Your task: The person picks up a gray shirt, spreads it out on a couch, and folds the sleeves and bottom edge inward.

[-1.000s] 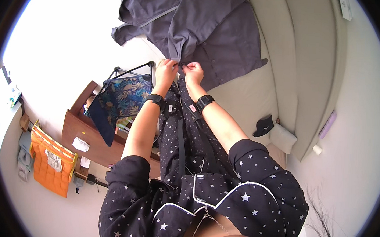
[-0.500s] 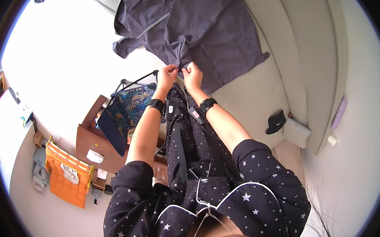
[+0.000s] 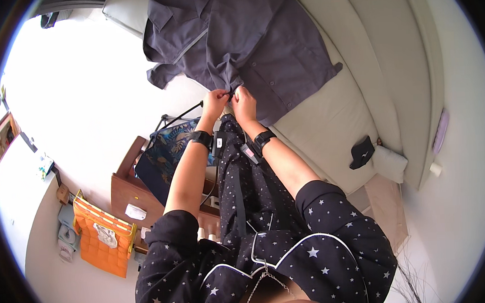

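A dark grey button-up jacket (image 3: 270, 47) lies spread over the beige sofa seat, with a row of buttons down its right part. At its near edge, my left hand (image 3: 216, 104) is closed in a pinch on a bunched bit of the cloth, perhaps a cuff. Right beside it, my right hand (image 3: 244, 105) pinches the same bit, the fingertips of both hands almost meeting. Whether a button sits between the fingers is too small to make out. Each wrist wears a black strap with a small device.
The sofa (image 3: 328, 126) curves along the right, with a black cap (image 3: 362, 152) and a small cushion (image 3: 390, 164) on it. To the left stand a leaf-patterned folding chair (image 3: 166, 149), a brown wooden cabinet (image 3: 130, 191) and an orange padded folding seat (image 3: 103, 239).
The view has turned slightly, so the furniture at left sits farther right. Both hands keep their pinch on the jacket, and the right hand's fingers have curled in more.
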`<state>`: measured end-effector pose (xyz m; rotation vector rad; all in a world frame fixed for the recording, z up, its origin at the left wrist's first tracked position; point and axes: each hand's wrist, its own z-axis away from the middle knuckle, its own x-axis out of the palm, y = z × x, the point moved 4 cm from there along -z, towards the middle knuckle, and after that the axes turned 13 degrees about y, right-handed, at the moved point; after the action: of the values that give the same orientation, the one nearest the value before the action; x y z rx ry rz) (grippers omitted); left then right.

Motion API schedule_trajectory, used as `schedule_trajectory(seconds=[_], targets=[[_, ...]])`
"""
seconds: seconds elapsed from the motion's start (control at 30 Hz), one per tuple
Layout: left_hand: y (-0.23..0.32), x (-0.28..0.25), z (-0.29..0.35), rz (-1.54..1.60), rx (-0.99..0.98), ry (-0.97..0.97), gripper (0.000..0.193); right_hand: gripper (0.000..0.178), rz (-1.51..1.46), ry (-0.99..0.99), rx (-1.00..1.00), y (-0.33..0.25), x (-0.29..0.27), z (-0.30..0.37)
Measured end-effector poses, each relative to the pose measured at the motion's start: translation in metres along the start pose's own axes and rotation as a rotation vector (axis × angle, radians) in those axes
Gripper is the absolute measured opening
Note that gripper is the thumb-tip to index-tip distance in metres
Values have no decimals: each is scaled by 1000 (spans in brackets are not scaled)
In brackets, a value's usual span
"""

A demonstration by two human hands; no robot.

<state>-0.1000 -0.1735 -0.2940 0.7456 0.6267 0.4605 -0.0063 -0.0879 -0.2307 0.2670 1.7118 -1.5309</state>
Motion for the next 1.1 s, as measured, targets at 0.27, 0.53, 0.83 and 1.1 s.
schedule_trajectory(seconds=[0.27,0.53,0.83,1.1], targets=[[32,-1,3,-225,152,-35,23,16,-58,67,117,2,-2,-2],[60,4,10,-285,256,85,22,23,-133,216,262,15,1,-11],[39,-10,-5,34,25,-79,17,26,-175,66,230,8,-7,-20],[75,-6,6,-372,578,54,9,20,-181,-18,252,13,-3,-21]])
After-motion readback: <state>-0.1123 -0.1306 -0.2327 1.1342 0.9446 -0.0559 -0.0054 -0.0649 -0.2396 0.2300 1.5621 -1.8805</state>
